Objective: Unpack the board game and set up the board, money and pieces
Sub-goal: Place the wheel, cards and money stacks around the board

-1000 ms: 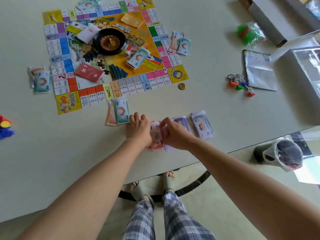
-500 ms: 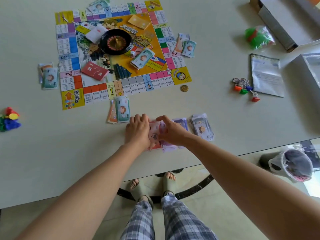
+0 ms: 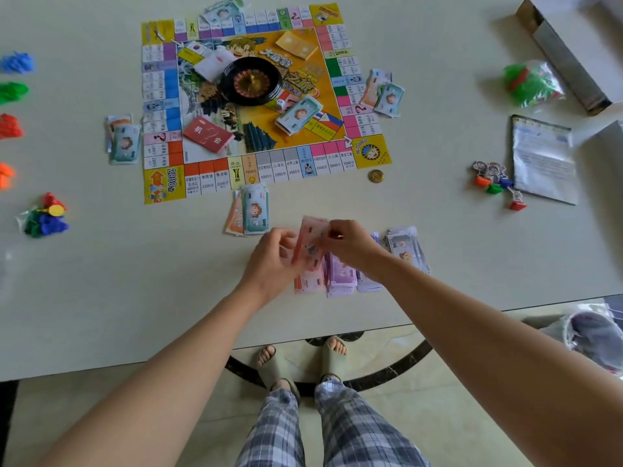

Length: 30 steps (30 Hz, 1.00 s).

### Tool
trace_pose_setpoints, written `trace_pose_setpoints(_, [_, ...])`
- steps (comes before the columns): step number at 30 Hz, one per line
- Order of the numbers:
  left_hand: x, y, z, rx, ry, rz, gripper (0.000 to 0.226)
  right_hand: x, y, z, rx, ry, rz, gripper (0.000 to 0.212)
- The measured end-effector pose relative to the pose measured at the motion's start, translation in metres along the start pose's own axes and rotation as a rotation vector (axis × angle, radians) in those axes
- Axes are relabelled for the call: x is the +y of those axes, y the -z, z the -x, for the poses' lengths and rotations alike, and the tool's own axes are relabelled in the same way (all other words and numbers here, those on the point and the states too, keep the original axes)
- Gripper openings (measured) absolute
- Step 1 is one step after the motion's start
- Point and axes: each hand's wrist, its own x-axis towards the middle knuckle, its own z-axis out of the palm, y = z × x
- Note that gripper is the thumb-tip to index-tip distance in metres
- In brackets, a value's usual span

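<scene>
Head view: on the near side of the game board (image 3: pixel 215 178), the left hand (image 3: pixel 273 259) and right hand (image 3: pixel 354 248) both pinch a small sheaf of pink banknotes (image 3: pixel 312 239). It stands tilted between their curled fingers. Purple banknote stacks (image 3: pixel 341 279) lie beneath the hands, farther from the board.
</scene>
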Motion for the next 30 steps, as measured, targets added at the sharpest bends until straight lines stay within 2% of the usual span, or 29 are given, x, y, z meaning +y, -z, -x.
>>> trace_pose_setpoints(2, [0.002, 0.008, 0.000, -0.084, 0.070, 0.185, 0.049, -0.004, 0.006, 0.001, -0.039, -0.028, -0.169, 0.015])
trace_pose_setpoints(5, [0.005, 0.010, -0.003, -0.166, 0.143, 0.385, 0.039, -0.013, 0.006, 0.002, -0.132, -0.023, -0.141, 0.015])
trace_pose_setpoints(9, [0.008, 0.009, -0.002, -0.182, 0.190, 0.418, 0.024, -0.016, 0.004, 0.001, -0.179, -0.035, -0.080, 0.012])
trace_pose_setpoints(11, [0.002, 0.009, 0.001, -0.152, 0.218, 0.386, 0.021, -0.016, 0.004, 0.003, -0.153, 0.021, -0.002, 0.005])
trace_pose_setpoints(12, [-0.001, 0.012, 0.003, -0.103, 0.235, 0.341, 0.019, -0.015, 0.003, 0.002, -0.105, 0.078, 0.093, 0.014])
trace_pose_setpoints(14, [-0.007, 0.020, 0.007, 0.009, 0.254, 0.304, 0.020, -0.009, -0.002, 0.003, -0.036, 0.175, 0.408, 0.059])
trace_pose_setpoints(16, [-0.009, 0.027, 0.013, 0.066, 0.265, 0.374, 0.022, -0.001, -0.012, 0.007, -0.032, 0.210, 0.778, 0.097])
trace_pose_setpoints(17, [-0.009, 0.029, 0.015, 0.088, 0.277, 0.404, 0.022, 0.003, -0.018, 0.010, -0.045, 0.222, 0.907, 0.110])
trace_pose_setpoints(19, [-0.013, 0.030, 0.017, 0.136, 0.306, 0.418, 0.021, 0.012, -0.029, 0.012, -0.058, 0.236, 1.010, 0.121])
trace_pose_setpoints(21, [-0.017, 0.029, 0.018, 0.153, 0.323, 0.410, 0.019, 0.016, -0.033, 0.014, -0.013, 0.264, 1.027, 0.119])
trace_pose_setpoints(26, [-0.021, 0.023, 0.021, 0.149, 0.345, 0.404, 0.017, 0.019, -0.035, 0.022, 0.114, 0.412, 1.049, 0.088])
trace_pose_setpoints(30, [-0.021, 0.020, 0.023, 0.122, 0.361, 0.379, 0.022, 0.023, -0.035, 0.024, 0.140, 0.510, 1.096, 0.079])
